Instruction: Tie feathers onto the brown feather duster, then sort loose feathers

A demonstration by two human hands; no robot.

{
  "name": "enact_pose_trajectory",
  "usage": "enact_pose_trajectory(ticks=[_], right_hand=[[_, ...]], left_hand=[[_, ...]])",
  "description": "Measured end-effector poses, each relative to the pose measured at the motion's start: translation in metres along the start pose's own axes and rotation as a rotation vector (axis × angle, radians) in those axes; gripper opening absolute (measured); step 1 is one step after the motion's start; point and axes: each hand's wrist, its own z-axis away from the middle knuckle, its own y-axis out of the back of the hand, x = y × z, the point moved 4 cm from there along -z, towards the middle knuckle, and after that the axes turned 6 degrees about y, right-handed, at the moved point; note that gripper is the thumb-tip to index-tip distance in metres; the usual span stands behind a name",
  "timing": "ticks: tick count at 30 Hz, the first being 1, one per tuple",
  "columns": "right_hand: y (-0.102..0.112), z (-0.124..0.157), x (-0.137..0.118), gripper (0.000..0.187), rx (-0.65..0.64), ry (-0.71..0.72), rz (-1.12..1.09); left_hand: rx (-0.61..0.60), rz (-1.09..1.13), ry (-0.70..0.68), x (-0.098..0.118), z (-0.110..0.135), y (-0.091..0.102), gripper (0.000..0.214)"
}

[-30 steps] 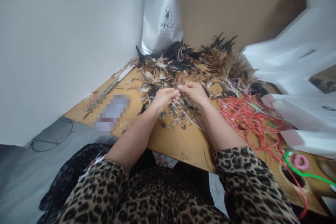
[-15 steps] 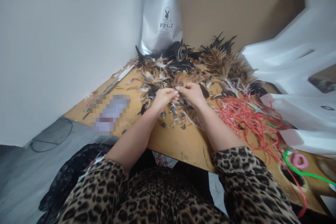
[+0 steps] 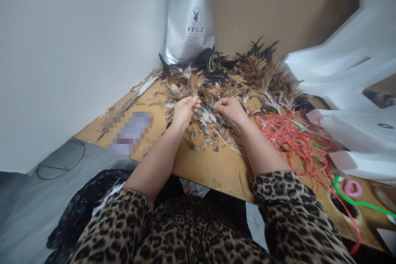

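My left hand [image 3: 185,110] is closed in a pinch, with brown feathers [image 3: 196,82] standing up from its fingertips. A short gap away, my right hand [image 3: 231,109] has thumb and finger pressed together; whatever is between them is too small to make out. Both hands are just over a loose pile of feathers [image 3: 204,116] in brown, white and dark tones, strewn across the wooden table [image 3: 210,169].
Long black feathers [image 3: 204,60] lie in front of a silver bag [image 3: 190,16]. To the right are a brown feather bundle [image 3: 262,72], tangled red strips [image 3: 287,136], white foam pieces [image 3: 340,74] and a pink ring [image 3: 353,188]. A black plastic bag [image 3: 83,206] is below left.
My hands have moved apart from each other. The left one has shifted left and slightly up with the brown feathers, while the right has stayed in nearly the same place.
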Motion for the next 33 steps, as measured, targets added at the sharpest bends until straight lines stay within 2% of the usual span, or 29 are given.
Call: enact_pose_trajectory(ticks=[7, 10, 12, 16, 19, 22, 25, 33], right_hand=[[-0.018, 0.003, -0.001, 0.018, 0.034, 0.052, 0.325], [-0.021, 0.003, 0.000, 0.009, 0.036, 0.046, 0.367], [-0.019, 0.002, 0.004, 0.007, 0.044, 0.020, 0.260], [-0.013, -0.001, 0.011, 0.019, 0.061, -0.114, -0.211], [-0.012, -0.001, 0.008, 0.031, 0.015, -0.192, -0.531], [-0.013, 0.001, 0.000, 0.039, -0.029, -0.229, -0.725], [-0.016, 0.003, -0.006, 0.044, -0.039, -0.237, -0.800], [-0.024, 0.004, -0.008, 0.042, -0.010, -0.194, -0.766]], left_hand=[[-0.009, -0.008, 0.041, -0.004, 0.004, -0.004, 0.015], [-0.014, -0.016, 0.059, -0.006, 0.004, -0.005, 0.012], [-0.011, -0.017, 0.063, -0.006, 0.004, -0.005, 0.012], [-0.033, -0.010, 0.076, -0.008, 0.003, -0.004, 0.009], [-0.063, -0.025, 0.112, -0.012, 0.002, -0.003, 0.008], [-0.086, -0.061, 0.153, -0.017, 0.002, -0.004, 0.011], [-0.114, -0.089, 0.188, -0.021, 0.004, -0.006, 0.013], [-0.172, -0.093, 0.237, -0.023, 0.011, -0.014, 0.014]])
